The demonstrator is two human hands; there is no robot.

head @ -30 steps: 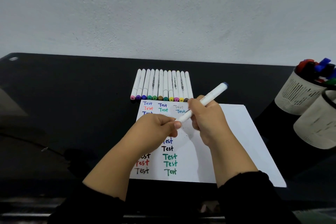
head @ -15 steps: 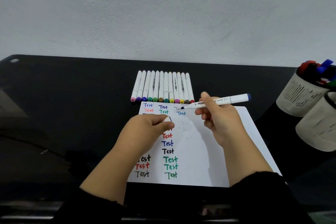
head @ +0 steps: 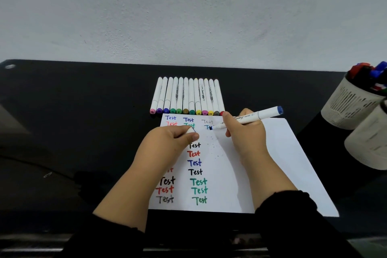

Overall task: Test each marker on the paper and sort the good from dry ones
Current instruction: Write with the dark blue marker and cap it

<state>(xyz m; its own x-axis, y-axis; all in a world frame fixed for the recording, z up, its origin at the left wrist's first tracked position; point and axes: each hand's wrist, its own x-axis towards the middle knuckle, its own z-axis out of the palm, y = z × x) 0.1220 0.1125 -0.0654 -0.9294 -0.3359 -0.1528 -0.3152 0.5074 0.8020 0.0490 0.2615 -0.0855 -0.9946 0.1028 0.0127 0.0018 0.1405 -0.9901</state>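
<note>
Currently testing: slim white plastic marker with dark blue end cap (head: 249,118), lying pinched in the right hand (head: 244,132), thumb and curled fingers closing round the middle of the barrel, blue nib pointing left and resting at or just above the white paper sheet (head: 272,153) beside a half-hidden blue "Test".

Holding, in the left hand (head: 169,142): small white pulled-off cap (head: 191,130), nipped between thumb and curled fingers over the paper, mostly hidden.

Lying just beyond the paper's far edge: row of white markers with coloured end caps (head: 186,96), side by side on the black glossy table (head: 83,111), caps touching or nearly touching the sheet.

Standing at far right: two pale slotted pen pots (head: 351,104), the farther one holding red and blue pens.

Handling, judging by looks: light, rigid, smooth-barrelled, probably prone to rolling on the glossy top; gripping best at mid-barrel near the nib for writing. Paper thin, likely sliding unless pressed down. Wet nib liable to smudging fingers.
</note>
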